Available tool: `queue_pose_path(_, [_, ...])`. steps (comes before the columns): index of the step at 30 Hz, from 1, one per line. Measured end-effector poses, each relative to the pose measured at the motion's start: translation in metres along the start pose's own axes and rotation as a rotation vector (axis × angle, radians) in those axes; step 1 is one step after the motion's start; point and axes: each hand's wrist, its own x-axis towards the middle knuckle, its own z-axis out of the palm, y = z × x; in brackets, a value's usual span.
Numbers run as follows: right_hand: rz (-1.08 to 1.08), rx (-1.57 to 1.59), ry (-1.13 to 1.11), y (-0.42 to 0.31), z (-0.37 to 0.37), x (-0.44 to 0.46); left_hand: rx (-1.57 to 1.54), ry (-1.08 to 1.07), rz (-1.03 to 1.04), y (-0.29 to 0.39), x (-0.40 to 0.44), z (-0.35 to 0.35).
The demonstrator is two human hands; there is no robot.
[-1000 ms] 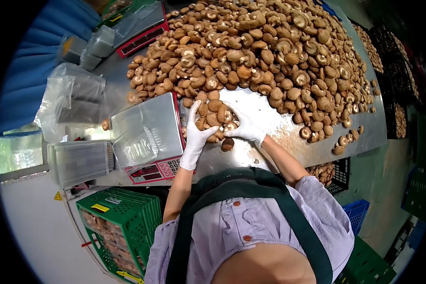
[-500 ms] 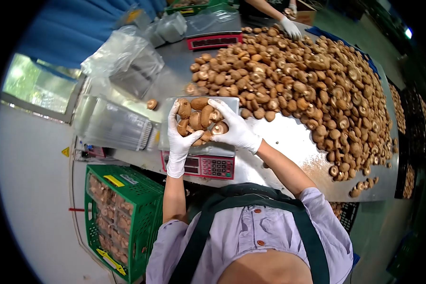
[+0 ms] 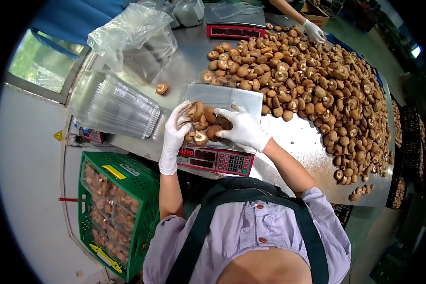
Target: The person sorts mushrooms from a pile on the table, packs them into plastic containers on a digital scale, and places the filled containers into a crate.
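My left hand (image 3: 176,130), in a white glove, curls around the left side of a cluster of brown shiitake mushrooms (image 3: 210,115). From the right, my gloved right hand (image 3: 245,128) grips mushrooms at the cluster's edge between thumb and fingers. The cluster lies in a clear plastic tray (image 3: 194,91), partly hidden by my hands. Beneath is the steel plate of a red digital scale (image 3: 232,162), its red digits lit. A single mushroom (image 3: 161,88) rests on the table to the left.
A big shiitake pile (image 3: 317,85) covers the table's right side. Stacked clear trays (image 3: 118,104) and a plastic bag (image 3: 130,35) are left. A green crate (image 3: 146,199) of packed trays stands below. Another scale (image 3: 235,31) and a co-worker's gloved hand (image 3: 314,31) are at the back.
The view has shifted, so the table appears further right. My hands have loosened slightly around the mushrooms, which have shifted in arrangement. The scale's lit digits have come into sight.
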Motion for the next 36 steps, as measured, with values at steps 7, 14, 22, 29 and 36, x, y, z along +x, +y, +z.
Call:
queue_pose_path(7, [-0.17,0.216,0.219,0.002,0.007,0.022,0.045,-0.064,0.004,-0.012,0.018,0.006])
queue_pose_path(14, [-0.106,0.485,0.211,0.007,0.014,0.029,0.268,-0.165,0.134,-0.014,0.026,0.012])
queue_pose_path(22, [0.079,0.671,0.364,0.024,0.012,0.004,0.151,0.272,0.085,-0.021,0.015,0.01])
queue_pose_path(29, [0.409,0.656,0.555,0.075,0.003,-0.101,1.1,-0.037,0.407,-0.016,-0.008,0.039])
queue_pose_path(36, [1.093,0.147,0.711,0.138,-0.014,-0.329,1.243,0.245,0.21,-0.025,-0.011,0.064])
